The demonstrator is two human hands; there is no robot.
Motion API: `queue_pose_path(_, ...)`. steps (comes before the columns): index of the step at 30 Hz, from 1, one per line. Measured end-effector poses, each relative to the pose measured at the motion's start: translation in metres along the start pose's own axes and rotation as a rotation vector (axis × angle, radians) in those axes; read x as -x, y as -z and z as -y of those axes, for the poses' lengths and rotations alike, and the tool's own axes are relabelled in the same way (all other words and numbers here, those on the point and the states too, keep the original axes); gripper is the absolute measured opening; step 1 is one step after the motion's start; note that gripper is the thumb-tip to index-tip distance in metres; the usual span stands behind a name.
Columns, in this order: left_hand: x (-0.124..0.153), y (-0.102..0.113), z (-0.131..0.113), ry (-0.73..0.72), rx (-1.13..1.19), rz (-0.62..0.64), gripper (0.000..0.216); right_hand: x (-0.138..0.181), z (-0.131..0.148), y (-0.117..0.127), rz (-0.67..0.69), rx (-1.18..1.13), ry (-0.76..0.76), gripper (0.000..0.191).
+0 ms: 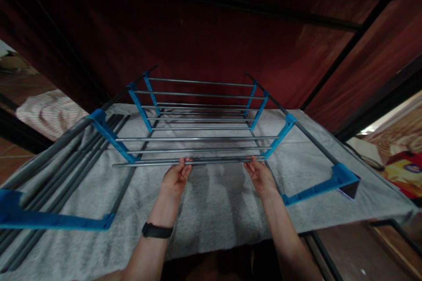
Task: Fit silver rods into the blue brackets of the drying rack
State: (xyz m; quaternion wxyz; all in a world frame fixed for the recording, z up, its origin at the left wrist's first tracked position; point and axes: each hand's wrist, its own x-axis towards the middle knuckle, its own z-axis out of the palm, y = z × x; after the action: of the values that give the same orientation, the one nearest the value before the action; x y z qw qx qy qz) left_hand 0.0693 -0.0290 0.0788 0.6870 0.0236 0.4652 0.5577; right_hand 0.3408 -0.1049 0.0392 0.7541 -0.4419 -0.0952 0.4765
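A metal drying rack point(198, 140) with grey rods and blue plastic joints stands in front of me, over a grey-white towel point(214, 202) spread beneath it. My left hand point(176, 178), with a black band on its wrist, reaches up with fingers stretched out and its fingertips touching the nearest rod point(217, 162). My right hand point(260, 175) does the same further right on that rod, fingers extended and together, close to a blue joint point(273, 147). Neither hand is wrapped round the rod.
A folded wing of the rack with several rods point(66, 158) slopes down at the left. Another blue arm point(323, 184) juts out at the right. A dark red wall with black frames point(231, 30) rises behind. Colourful cloth point(405, 171) lies at far right, a pale cloth point(49, 112) at far left.
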Motion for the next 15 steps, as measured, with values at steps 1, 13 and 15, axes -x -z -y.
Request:
queue_pose_path(1, -0.0006, 0.0005, -0.0006, -0.011, 0.002, -0.015, 0.028, -0.0007, 0.0012, 0.0004, -0.001, -0.003, 0.003, 0.024)
queue_pose_path(13, 0.0, 0.0019, 0.0008, -0.071, 0.033, -0.059, 0.024, -0.0027, 0.0006, 0.0032, -0.052, 0.002, -0.006, 0.031)
queue_pose_path(15, -0.0006, 0.0016, 0.0013, -0.065, 0.025, -0.058, 0.024, -0.003, 0.0004, 0.0034, -0.065, 0.014, -0.01, 0.032)
